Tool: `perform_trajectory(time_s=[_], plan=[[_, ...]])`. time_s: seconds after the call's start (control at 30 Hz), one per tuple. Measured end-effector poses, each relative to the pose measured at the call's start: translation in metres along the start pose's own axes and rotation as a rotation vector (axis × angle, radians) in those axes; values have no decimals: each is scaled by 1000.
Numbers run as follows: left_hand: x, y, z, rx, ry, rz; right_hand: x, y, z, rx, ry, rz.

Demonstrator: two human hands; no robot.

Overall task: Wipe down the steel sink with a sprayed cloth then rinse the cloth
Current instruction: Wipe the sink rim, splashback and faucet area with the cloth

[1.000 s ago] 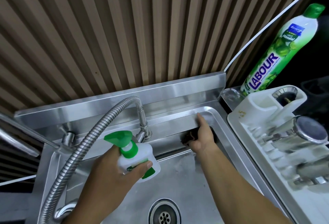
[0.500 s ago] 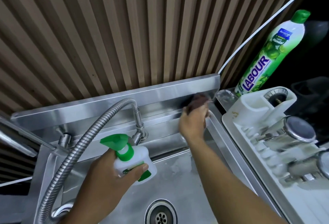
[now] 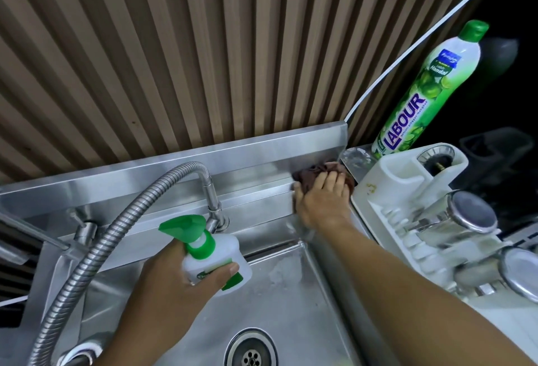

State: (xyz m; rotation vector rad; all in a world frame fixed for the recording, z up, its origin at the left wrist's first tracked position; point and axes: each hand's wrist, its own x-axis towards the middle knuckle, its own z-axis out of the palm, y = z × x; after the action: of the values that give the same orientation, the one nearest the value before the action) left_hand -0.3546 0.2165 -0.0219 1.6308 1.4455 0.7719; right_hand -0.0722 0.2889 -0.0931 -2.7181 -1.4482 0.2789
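My right grip [image 3: 320, 199] is flat, fingers pressing the brown cloth [image 3: 313, 173] on the sink [image 3: 253, 151] back ledge, right of centre. Lower centre, my left grip [image 3: 171, 287] is wrapped round the spray bottle [image 3: 217, 262].

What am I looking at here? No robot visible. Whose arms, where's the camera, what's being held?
There is no machine. These are a person's two bare hands, filmed by one wide-angle camera worn on the head and looking forward and down. That is why the arms enter from the bottom edge. The surface is a steel sink with a flexible hose tap and a drain. The left hand grips a white spray bottle with a green trigger above the basin. The right hand presses a dark brown cloth against the sink's back right corner, its fingers lying over the cloth. To the right is a white dish rack with steel cups, and a green dish soap bottle stands behind it.
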Motion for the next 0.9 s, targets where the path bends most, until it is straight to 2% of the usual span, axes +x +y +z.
perform_trajectory(time_s=[0.13,0.27,0.33,0.5,0.57,0.67,0.7,0.77,0.9], plan=[[4,6,9,-10,-1,6,18,1,-12,32,-65,87],[11,14,14,-18,13,15,-15,1,14,-19,77,-154],[15,19,16,-9,29,15,-30,4,23,-21,63,-243],[16,23,20,1,44,-16,-34,-34,21,6,56,-218],[15,23,22,10,52,-18,-42,-46,24,15,84,-320],[14,27,24,12,50,-11,-47,-33,23,-55,56,-620],[15,30,24,9,55,-3,-44,-26,21,-68,55,-667],[20,35,27,9,72,13,-36,-12,18,-83,66,-636],[38,44,44,23,118,53,-22,9,17,-46,90,-343]])
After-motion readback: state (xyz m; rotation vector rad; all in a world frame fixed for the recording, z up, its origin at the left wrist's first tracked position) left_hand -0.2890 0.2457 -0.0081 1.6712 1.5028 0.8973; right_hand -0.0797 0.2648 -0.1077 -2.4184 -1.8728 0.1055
